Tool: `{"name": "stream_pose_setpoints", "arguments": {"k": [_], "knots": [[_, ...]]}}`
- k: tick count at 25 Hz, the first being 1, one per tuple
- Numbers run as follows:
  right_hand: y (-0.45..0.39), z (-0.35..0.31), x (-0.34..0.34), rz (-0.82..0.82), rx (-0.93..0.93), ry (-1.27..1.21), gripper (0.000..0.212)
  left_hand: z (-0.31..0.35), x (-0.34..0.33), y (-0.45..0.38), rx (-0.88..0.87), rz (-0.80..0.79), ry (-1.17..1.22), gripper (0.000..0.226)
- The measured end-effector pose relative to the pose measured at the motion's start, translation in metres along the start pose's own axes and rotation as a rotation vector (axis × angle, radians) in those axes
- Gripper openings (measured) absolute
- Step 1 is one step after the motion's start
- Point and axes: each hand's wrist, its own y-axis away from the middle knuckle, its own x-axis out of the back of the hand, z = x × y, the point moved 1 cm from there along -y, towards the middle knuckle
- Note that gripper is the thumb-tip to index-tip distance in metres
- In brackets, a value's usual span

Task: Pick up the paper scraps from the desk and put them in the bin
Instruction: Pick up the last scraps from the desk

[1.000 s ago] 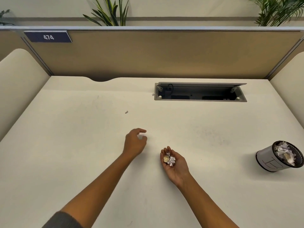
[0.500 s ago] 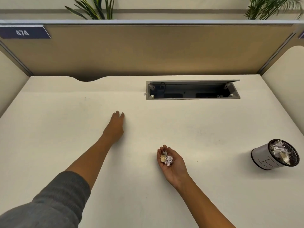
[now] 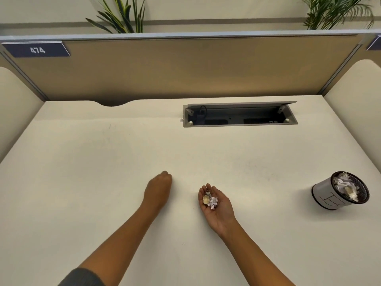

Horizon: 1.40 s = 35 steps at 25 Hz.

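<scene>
Through the head view, I am watching both arms reaching out over the pale surface (image 3: 82,172). The right hand (image 3: 216,205) is lying palm up with its fingers loosely cupped, cradling a small heap of paper scraps (image 3: 210,200); I judge it is serving as a collecting tray so several pieces can go to the bin in one trip. The left hand (image 3: 158,189) is hovering just to the left of it, back turned toward the camera and fingers curled under. I cannot tell whether it is pinching a scrap or closing on nothing, since the fingertips are hiding beneath the knuckles.

The bin (image 3: 340,193), a small mesh cup wrapped in white, is sitting well to the right of the right hand, tilting in this wide view and already holding crumpled paper. One more tiny scrap (image 3: 181,120) is lying far ahead of both hands, just beside the left end of the open cable tray (image 3: 240,115). I judge that piece is waiting to be fetched before the cupped load is carried over to the bin.
</scene>
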Motion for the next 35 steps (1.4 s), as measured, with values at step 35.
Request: {"name": "stream_pose_setpoints", "arguments": {"k": [35], "knots": [[0.073,-0.120,0.073,-0.070,0.127,-0.062,0.022,0.178,-0.031,0.051,0.118,-0.136,0.503,0.076]]}}
